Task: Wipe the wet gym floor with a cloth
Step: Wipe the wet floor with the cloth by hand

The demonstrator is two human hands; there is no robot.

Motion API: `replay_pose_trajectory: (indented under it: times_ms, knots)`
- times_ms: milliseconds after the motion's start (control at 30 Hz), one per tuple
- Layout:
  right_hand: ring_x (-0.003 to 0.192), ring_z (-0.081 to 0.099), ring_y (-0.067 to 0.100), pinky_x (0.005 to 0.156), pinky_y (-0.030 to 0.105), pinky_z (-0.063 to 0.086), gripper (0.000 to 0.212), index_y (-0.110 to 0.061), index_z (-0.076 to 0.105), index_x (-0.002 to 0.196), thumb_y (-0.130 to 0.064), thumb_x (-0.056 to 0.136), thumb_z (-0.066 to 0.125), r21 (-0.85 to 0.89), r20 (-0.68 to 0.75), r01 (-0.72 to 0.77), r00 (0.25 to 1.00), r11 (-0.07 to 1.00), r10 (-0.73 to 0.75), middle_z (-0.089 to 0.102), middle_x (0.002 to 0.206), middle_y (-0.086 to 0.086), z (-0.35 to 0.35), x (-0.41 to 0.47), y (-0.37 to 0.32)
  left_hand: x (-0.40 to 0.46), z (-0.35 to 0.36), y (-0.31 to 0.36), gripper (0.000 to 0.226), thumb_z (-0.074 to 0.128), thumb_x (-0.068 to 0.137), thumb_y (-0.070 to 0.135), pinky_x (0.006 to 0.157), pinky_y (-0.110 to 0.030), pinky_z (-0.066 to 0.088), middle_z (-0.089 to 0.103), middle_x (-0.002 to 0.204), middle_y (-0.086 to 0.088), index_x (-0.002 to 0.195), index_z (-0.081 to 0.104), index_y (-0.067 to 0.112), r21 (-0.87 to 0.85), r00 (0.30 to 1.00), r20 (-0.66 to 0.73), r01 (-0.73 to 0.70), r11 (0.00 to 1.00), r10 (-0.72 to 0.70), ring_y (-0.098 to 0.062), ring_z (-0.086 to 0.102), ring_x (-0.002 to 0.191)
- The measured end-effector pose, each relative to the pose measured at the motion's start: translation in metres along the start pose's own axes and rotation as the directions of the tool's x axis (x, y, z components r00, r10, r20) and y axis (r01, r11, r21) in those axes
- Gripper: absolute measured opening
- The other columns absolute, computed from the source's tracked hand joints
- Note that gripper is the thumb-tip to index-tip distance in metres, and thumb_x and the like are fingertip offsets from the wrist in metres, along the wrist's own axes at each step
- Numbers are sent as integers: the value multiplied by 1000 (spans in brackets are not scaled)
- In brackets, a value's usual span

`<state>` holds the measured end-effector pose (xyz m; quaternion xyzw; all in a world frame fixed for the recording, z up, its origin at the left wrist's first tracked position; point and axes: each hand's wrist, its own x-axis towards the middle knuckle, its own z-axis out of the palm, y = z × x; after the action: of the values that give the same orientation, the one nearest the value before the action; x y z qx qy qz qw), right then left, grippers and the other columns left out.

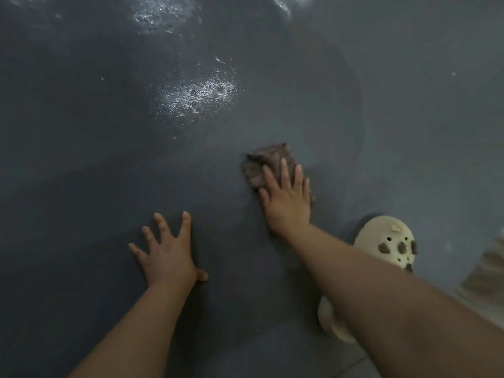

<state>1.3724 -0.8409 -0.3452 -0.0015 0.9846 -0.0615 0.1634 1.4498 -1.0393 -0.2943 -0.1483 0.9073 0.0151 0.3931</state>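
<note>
**mopless_mike:** So where was the cloth [268, 166] at that point? Trying to work out how that rag would behave on a floor like that.

**squeegee_sue:** It sat flat on the dark gym floor [81, 132], right of centre, with the right hand [286, 200] pressed on top of it. Fingers were straight and laid over it, palm down, so it was pinned, not gripped. About half the cloth stuck out past the fingertips. The left hand [166, 255] was flat on bare floor just to the left and nearer the person, fingers spread wide, holding nothing, looked like a prop for body weight.

**mopless_mike:** Soft rag then?

**squeegee_sue:** Looked it. Brownish, crumpled, limp at the edges. My guess is it was soaked already, so heavier than a dry one and clingy against the floor. It would bunch up if shoved from one corner, so a flat palm over the middle was the sensible hold. To lift it, I'd pinch the loose far edge.

**mopless_mike:** And the floor itself?

**squeegee_sue:** Shiny wet patch [199, 96] well ahead of the cloth, another one [161, 15] at the top edge. Probably slick, so that left palm could slide. A pale clog [384, 244] with holes sat beside the right forearm, close to the wiping path.
</note>
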Motion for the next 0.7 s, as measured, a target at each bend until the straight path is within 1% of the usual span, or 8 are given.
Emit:
replay_pose_trajectory:
  times_ms: [100,300,400,467,533,600,633,700]
  knots:
    - [146,-6,30,117,44,-1,54,-32,8,151,-44,101,24,45,-25,-180,983,983,181,-4,160,3,-17,26,38,1,0,1,130,77,66,57,112,-61,8,-23,153,-17,146,-22,32,25,1000,0,-3,1000,3,-41,-6,143]
    - [145,-8,31,117,45,-2,56,-25,2,152,-41,102,21,155,-23,-445,891,882,454,-5,159,9,-9,-9,55,3,0,1,131,78,63,59,113,-59,5,-19,153,-22,147,-18,29,55,1000,-13,-6,998,7,-45,-1,142]
    - [145,-4,34,116,47,0,57,-21,7,152,-38,101,25,199,-2,-529,841,825,541,-2,159,13,6,-42,34,3,-1,1,132,78,62,58,113,-59,4,-18,153,-23,148,-18,29,64,1000,-16,-8,998,9,-45,-1,142]
    - [144,7,39,114,51,9,56,-17,19,151,-36,100,32,226,-6,-562,816,796,578,9,157,18,22,-70,10,2,-1,1,132,79,61,57,112,-59,4,-17,153,-23,148,-17,29,61,1000,-12,-7,998,8,-46,-1,142]
    - [134,30,48,105,60,27,55,-11,39,143,-36,95,35,240,-41,-566,806,789,591,31,149,25,35,-94,-22,1,-2,1,132,78,61,58,112,-60,3,-17,153,-23,148,-17,29,59,1000,-15,-14,998,15,-45,-1,142]
    - [125,42,50,95,64,37,59,-10,49,136,-38,87,34,223,5,-537,835,813,550,42,141,27,47,-118,-57,0,-2,-2,130,75,64,61,112,-60,1,-18,154,-22,147,-19,30,56,999,-13,-31,998,32,-44,-2,142]
    - [125,40,49,96,63,36,60,-12,47,137,-39,85,34,199,26,-495,866,846,500,42,141,26,53,-130,-75,-1,-1,-5,127,73,66,63,112,-60,0,-19,154,-20,147,-20,30,54,999,-16,-48,997,49,-43,-4,143]
    - [129,32,44,101,61,26,60,-20,38,139,-42,83,34,168,95,-332,943,928,320,35,144,20,57,-149,-100,-5,2,-16,119,67,72,63,113,-58,1,-20,156,-14,147,-19,31,25,994,-54,-89,996,90,-37,-7,144]
